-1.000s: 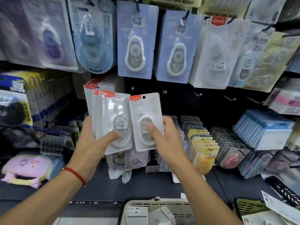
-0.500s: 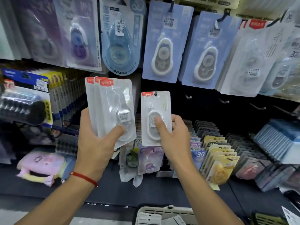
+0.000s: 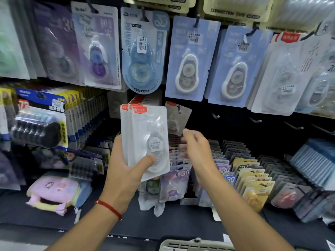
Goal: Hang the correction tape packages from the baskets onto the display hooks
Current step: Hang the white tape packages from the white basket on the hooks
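My left hand (image 3: 125, 171) grips a fanned stack of white correction tape packages (image 3: 145, 140) with red top labels, thumb across the front one. Just right of the stack, a single package (image 3: 177, 118) of the same kind hangs on a display hook (image 3: 179, 109) against the dark back panel. My right hand (image 3: 197, 151) is below and to the right of that hung package, apart from it, fingers loosely spread and holding nothing. Behind the stack, a row of the same red-labelled packages (image 3: 143, 100) hangs on a neighbouring hook.
Bare hooks (image 3: 215, 115) (image 3: 256, 121) (image 3: 297, 127) stick out to the right. Blue carded tapes (image 3: 188, 69) hang above. Rows of boxed tapes (image 3: 250, 171) stand on the shelf below. A beige basket rim (image 3: 195, 245) shows at the bottom edge. A pink pouch (image 3: 54, 192) lies at left.
My right hand carried the single package up onto the hook and let go of it, then drew back down. My left hand stayed holding the stack.
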`<act>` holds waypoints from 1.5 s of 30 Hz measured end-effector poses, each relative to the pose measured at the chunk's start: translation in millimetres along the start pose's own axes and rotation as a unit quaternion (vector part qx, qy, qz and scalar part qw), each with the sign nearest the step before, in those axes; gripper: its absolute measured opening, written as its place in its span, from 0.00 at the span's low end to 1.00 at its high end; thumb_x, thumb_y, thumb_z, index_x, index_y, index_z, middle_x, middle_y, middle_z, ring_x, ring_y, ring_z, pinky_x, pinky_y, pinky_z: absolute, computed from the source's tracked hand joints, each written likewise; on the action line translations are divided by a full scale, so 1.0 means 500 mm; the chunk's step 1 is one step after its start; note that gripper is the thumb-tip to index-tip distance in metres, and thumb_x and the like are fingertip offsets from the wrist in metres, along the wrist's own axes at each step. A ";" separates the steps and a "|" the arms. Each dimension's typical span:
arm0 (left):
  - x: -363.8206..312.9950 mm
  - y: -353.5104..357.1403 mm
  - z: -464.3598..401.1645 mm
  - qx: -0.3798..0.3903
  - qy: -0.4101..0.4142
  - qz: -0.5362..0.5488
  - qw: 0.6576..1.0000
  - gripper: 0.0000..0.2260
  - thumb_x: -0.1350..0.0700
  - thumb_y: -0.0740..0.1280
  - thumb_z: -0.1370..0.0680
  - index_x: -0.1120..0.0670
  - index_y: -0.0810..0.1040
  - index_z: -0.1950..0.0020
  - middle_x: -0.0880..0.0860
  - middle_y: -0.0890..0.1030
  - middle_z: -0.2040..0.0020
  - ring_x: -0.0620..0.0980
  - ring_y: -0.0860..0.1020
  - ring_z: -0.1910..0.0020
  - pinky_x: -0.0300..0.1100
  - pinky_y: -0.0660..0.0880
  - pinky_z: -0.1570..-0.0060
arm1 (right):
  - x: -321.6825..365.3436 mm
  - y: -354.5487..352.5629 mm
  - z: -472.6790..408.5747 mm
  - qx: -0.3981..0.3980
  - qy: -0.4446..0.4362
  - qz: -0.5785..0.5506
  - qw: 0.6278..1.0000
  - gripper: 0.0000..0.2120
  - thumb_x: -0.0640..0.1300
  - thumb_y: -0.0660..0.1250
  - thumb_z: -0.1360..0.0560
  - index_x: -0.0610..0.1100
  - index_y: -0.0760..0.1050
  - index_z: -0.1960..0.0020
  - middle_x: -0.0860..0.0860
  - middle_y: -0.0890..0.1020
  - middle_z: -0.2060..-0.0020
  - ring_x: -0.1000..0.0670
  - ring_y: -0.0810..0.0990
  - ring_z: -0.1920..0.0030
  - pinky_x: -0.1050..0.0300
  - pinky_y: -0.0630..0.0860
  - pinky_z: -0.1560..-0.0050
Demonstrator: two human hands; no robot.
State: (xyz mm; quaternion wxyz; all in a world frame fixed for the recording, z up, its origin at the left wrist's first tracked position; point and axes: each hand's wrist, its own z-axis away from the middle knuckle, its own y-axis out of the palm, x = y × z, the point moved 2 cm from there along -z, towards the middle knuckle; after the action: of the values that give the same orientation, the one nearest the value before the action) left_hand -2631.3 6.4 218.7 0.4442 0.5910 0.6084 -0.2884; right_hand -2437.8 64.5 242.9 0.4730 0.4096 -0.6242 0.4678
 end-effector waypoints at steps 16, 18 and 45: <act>0.000 0.020 0.004 0.017 -0.089 0.062 0.994 0.20 0.42 0.77 0.25 0.41 0.78 0.36 0.49 0.85 0.41 0.56 0.87 0.45 0.54 0.85 0.61 | 0.009 -0.030 0.103 0.099 -0.072 -0.055 0.991 0.16 0.55 0.75 0.22 0.49 0.79 0.39 0.50 0.88 0.48 0.49 0.88 0.48 0.40 0.84 0.42; -0.008 0.010 0.000 -0.036 -0.050 0.015 0.998 0.16 0.43 0.77 0.24 0.40 0.77 0.39 0.46 0.85 0.44 0.52 0.87 0.48 0.56 0.85 0.64 | 0.004 -0.036 0.098 0.048 -0.077 -0.026 0.996 0.12 0.56 0.74 0.22 0.52 0.78 0.42 0.52 0.88 0.49 0.51 0.87 0.49 0.40 0.84 0.44; -0.029 0.036 0.005 -0.102 -0.008 0.007 0.995 0.14 0.52 0.76 0.21 0.43 0.77 0.39 0.42 0.82 0.48 0.47 0.86 0.52 0.49 0.82 0.74 | -0.066 0.050 -0.139 -0.056 0.088 -0.020 0.994 0.21 0.57 0.69 0.18 0.45 0.75 0.32 0.43 0.82 0.40 0.40 0.84 0.45 0.36 0.83 0.41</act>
State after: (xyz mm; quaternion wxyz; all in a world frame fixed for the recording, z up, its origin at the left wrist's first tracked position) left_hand -2614.8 0.0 233.7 0.5089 0.5446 0.6270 -0.2264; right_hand -2440.1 140.1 213.8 0.5575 0.3517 -0.5973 0.4569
